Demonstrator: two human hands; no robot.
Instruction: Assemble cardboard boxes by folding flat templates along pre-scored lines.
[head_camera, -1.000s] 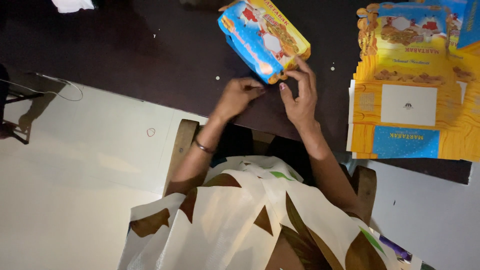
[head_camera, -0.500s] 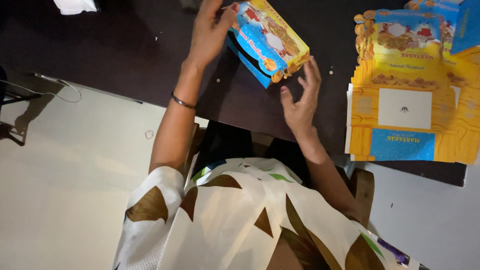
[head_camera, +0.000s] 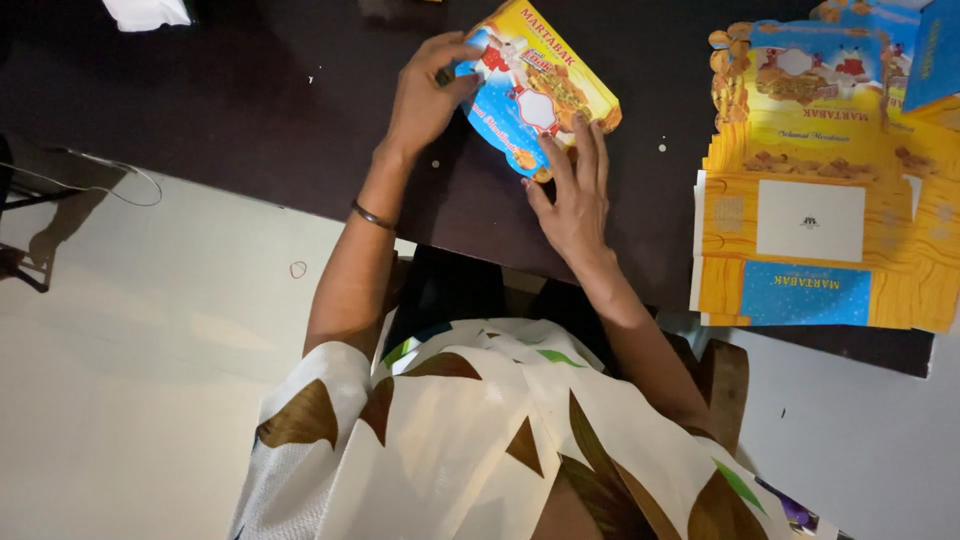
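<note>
A yellow and blue printed cardboard box (head_camera: 540, 85) lies tilted on the dark table (head_camera: 250, 110). My left hand (head_camera: 425, 90) grips its far left edge, fingers curled over the corner. My right hand (head_camera: 572, 195) presses flat on the box's near edge, fingers spread and pointing away from me. A thin bangle sits on my left wrist.
A stack of flat, unfolded boxes of the same print (head_camera: 820, 220) lies on the table at the right. A white crumpled thing (head_camera: 145, 12) sits at the far left top. A cable (head_camera: 90, 180) trails over the pale floor at the left. My patterned clothing fills the bottom.
My left hand rose from the near table edge to the box's far left corner and took hold. The right hand stayed by the near edge, now resting on the box.
</note>
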